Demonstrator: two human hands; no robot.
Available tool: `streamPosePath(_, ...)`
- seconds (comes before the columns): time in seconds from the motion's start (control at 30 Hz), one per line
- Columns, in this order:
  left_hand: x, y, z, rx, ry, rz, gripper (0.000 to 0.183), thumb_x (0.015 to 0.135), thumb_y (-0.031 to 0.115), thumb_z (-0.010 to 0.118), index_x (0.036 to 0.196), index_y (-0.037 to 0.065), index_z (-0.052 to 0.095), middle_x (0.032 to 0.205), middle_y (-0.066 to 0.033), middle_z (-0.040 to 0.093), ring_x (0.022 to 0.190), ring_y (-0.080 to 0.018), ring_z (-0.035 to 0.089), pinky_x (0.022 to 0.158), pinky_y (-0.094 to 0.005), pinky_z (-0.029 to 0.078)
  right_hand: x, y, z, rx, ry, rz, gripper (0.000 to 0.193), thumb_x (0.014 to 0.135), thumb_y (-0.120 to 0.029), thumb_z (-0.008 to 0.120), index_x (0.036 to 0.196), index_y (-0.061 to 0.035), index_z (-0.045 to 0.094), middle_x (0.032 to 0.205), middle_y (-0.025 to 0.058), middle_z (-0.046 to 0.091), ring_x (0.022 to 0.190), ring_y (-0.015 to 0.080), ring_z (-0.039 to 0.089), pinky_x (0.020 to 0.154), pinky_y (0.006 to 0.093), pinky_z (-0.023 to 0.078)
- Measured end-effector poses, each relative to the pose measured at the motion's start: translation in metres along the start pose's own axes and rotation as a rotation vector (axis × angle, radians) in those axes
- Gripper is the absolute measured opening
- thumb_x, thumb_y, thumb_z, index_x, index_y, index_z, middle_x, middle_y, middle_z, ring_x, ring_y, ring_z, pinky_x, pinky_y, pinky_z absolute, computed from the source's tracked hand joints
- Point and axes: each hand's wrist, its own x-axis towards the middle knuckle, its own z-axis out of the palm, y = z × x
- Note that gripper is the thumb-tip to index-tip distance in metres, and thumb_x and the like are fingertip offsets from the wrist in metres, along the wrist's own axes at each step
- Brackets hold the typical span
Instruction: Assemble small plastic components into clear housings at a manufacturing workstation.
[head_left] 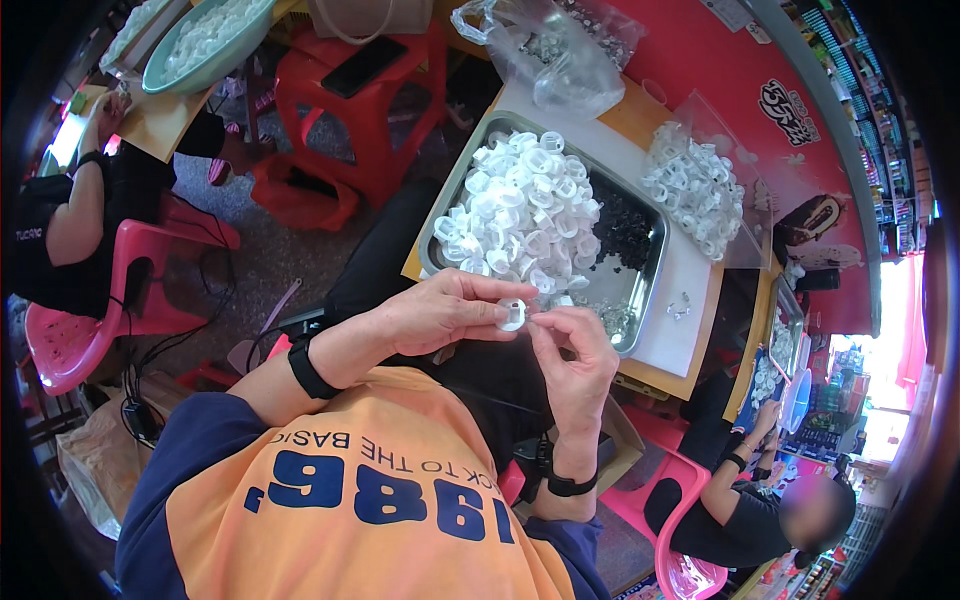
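Between the thumb and fingers of my left hand (450, 318) is a small white plastic ring-shaped piece (513, 315). My right hand (578, 350) is closed in a pinch at the right edge of that piece; whatever its fingertips hold is too small to make out. Both hands are just over the near edge of a metal tray (655, 262). A large heap of similar white plastic pieces (520, 205) fills the tray's left side. Small black parts (625, 228) lie to the right of the heap, and tiny clear parts (615, 318) are in the tray's near right corner.
Right of the tray, more clear pieces (695, 190) lie in a transparent container. A plastic bag (570, 75) of small parts sits behind. At left, a red stool (355, 110) carries a dark phone (363, 65). People sit on pink chairs to either side, the left one near a green basin (210, 45).
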Motion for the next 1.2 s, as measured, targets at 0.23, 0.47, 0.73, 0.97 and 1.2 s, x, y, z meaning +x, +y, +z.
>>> streamPosePath(0.23, -0.002, -0.004, -0.005, -0.038, -0.002, 0.057, 0.041, 0.099, 0.003, 0.048, 0.139, -0.002, 0.045, 0.137, -0.0110, 0.051, 0.120, -0.0146, 0.054, 0.105, -0.0288, 0.045, 0.004, 0.003, 0.006, -0.183, -0.023, -0.174, 0.015, 0.079, 0.004, 0.072, 0.091, -0.0036, 0.069, 0.094, 0.0073, 0.063, 0.081, 0.0195, 0.063, 0.068, 0.0298, 0.051)
streamPosePath(0.47, -0.003, 0.000, -0.004, 0.042, 0.020, 0.064, 0.042, 0.097, 0.002, 0.053, 0.138, -0.002, 0.047, 0.132, -0.0111, 0.056, 0.116, -0.0143, 0.057, 0.103, -0.0274, 0.046, 0.003, 0.000, 0.008, -0.167, -0.043, -0.086, 0.013, 0.078, 0.004, 0.071, 0.090, -0.0021, 0.067, 0.095, 0.0073, 0.063, 0.085, 0.0214, 0.064, 0.072, 0.0312, 0.052)
streamPosePath(0.73, -0.001, -0.006, 0.002, 0.283, 0.124, 0.119, 0.036, 0.093, 0.002, 0.060, 0.130, 0.000, 0.058, 0.126, -0.0071, 0.061, 0.111, -0.0111, 0.059, 0.098, -0.0256, 0.047, 0.002, 0.006, 0.007, -0.249, -0.042, -0.108, 0.012, 0.077, 0.002, 0.072, 0.087, -0.0017, 0.067, 0.091, 0.0081, 0.061, 0.084, 0.0240, 0.062, 0.075, 0.0329, 0.050)
streamPosePath(0.97, 0.003, -0.015, -0.001, 0.394, 0.146, 0.285, 0.036, 0.091, 0.000, 0.062, 0.128, 0.001, 0.061, 0.122, -0.0074, 0.063, 0.110, -0.0121, 0.059, 0.098, -0.0264, 0.047, 0.002, 0.010, 0.012, -0.490, -0.046, -0.277, 0.013, 0.077, -0.002, 0.073, 0.088, -0.0054, 0.069, 0.090, 0.0059, 0.061, 0.086, 0.0241, 0.061, 0.078, 0.0354, 0.046)
streamPosePath(1.2, 0.004, -0.013, -0.004, 0.042, 0.179, 0.110, 0.039, 0.092, 0.003, 0.062, 0.130, -0.002, 0.056, 0.123, -0.0141, 0.062, 0.109, -0.0183, 0.063, 0.098, -0.0301, 0.051, -0.001, 0.010, 0.013, -0.533, -0.033, -0.341, 0.018, 0.078, -0.001, 0.073, 0.095, -0.0058, 0.069, 0.091, 0.0060, 0.061, 0.085, 0.0238, 0.061, 0.077, 0.0351, 0.046)
